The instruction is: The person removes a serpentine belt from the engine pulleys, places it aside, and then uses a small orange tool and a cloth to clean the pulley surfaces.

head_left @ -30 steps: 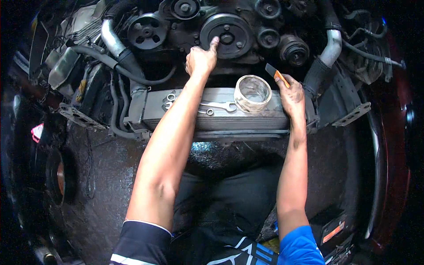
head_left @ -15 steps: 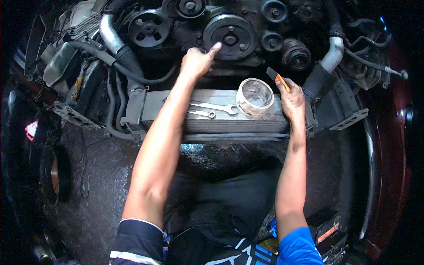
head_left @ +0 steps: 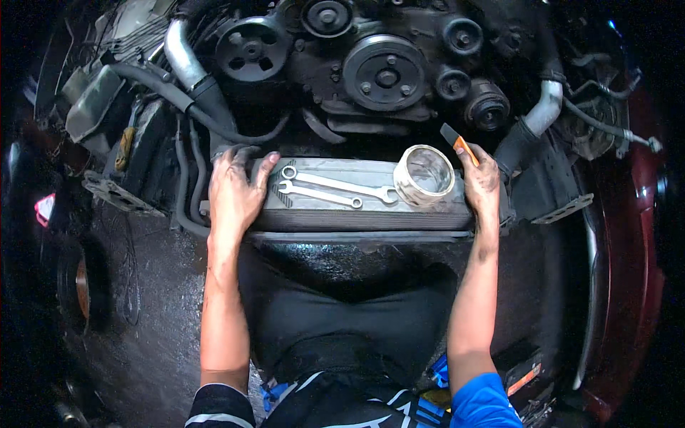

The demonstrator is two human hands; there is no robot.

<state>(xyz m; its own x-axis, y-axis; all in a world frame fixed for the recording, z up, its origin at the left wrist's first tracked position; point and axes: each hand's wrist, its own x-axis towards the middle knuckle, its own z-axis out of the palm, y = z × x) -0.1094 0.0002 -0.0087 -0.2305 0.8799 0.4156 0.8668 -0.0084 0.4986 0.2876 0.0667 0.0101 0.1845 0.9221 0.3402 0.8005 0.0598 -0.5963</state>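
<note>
Left hand [head_left: 238, 184] drew back; scraper [head_left: 464, 148] points diagonally forward-left.

Far left, silver pipe [head_left: 188, 57] joined to black hose [head_left: 212, 107], with yellow-handled tool [head_left: 125, 146] farther left; far right, bent silver tube [head_left: 546, 105]. At left, pink-and-white item [head_left: 44, 210], then dark round part [head_left: 80, 289] nearer. Along right, dark red panel [head_left: 633, 285].

Left hand [head_left: 237, 184] at the left end of a grey, finned metal radiator [head_left: 364, 220]; right hand [head_left: 481, 182], at its right end, grips an orange-handled scraper [head_left: 462, 145]. Between: two silver wrenches [head_left: 335, 183], round whitish tub [head_left: 404, 187].
</note>
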